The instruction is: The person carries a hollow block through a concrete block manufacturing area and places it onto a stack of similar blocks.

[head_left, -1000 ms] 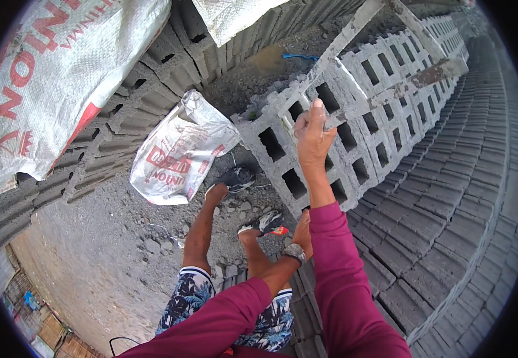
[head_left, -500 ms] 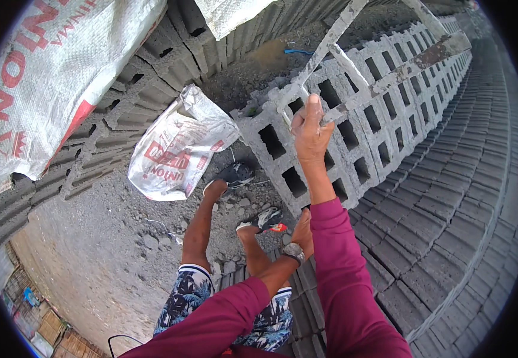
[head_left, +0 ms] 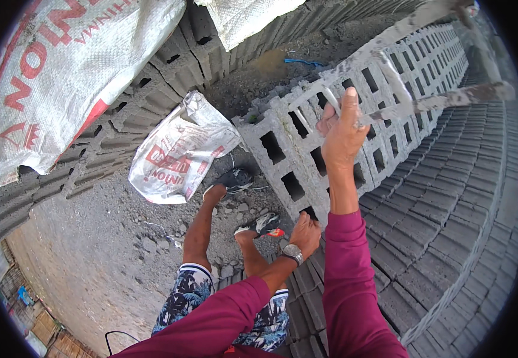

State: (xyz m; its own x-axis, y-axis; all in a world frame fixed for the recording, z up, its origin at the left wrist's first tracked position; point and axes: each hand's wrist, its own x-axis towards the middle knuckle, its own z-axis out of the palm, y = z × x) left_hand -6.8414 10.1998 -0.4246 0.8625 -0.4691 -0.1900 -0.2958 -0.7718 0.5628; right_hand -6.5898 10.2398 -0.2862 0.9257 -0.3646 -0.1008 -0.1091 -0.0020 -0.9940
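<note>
A long row of grey hollow concrete blocks [head_left: 282,167] runs from the middle toward the far right, its openings facing up. My right hand [head_left: 343,137] is closed around the handle of a cement-spattered metal frame [head_left: 450,99]. The frame is held above the row, reaches out past its right side and is smeared by motion. At the near end of the row, my left hand [head_left: 305,234], with a watch on its wrist, grips the edge of the end block. Some of its fingertips are hidden at the lowest opening.
A white printed sack [head_left: 178,152] lies on the gravelly ground [head_left: 116,232] beside my feet. More stacked blocks [head_left: 169,71] stand at the left and back, partly under a large white sack [head_left: 86,77]. Tight rows of blocks [head_left: 420,262] fill the right.
My right hand has swung the metal frame to the right over the row. My left hand has shifted slightly right at the end block and shows more fully.
</note>
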